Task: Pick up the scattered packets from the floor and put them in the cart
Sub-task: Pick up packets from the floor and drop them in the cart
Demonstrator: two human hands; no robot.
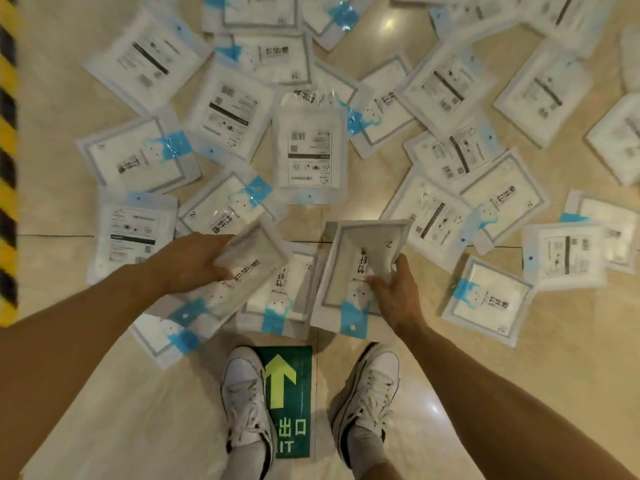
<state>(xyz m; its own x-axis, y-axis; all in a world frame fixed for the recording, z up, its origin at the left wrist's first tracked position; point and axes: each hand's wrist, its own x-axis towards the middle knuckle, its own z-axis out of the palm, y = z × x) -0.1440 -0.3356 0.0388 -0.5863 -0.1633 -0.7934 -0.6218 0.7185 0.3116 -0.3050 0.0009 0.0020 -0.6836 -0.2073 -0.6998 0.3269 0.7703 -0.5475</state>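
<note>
Standing on a glossy beige tile floor (pixel 104 410), two white lace-up sneakers (pixel 247 407) flank one green rectangular exit sticker (pixel 289 400) bearing a yellow arrow. Just beyond them both bare arms reach down. The left hand (pixel 194 261) curls its fingers around the edge of one flat white plastic packet with a blue tab (pixel 256 251), tilted up off the pile. The right hand (pixel 398 292) pinches a second such packet (pixel 353 258) between thumb on top and fingers underneath. Around and past the hands, scattered white packets (pixel 308 147) lie on the floor, many overlapping, some label up and some showing blue tabs; well over twenty are visible, though blur and overlap prevent an exact count. One yellow-and-black hazard stripe (pixel 7 150) runs along the left edge.
</note>
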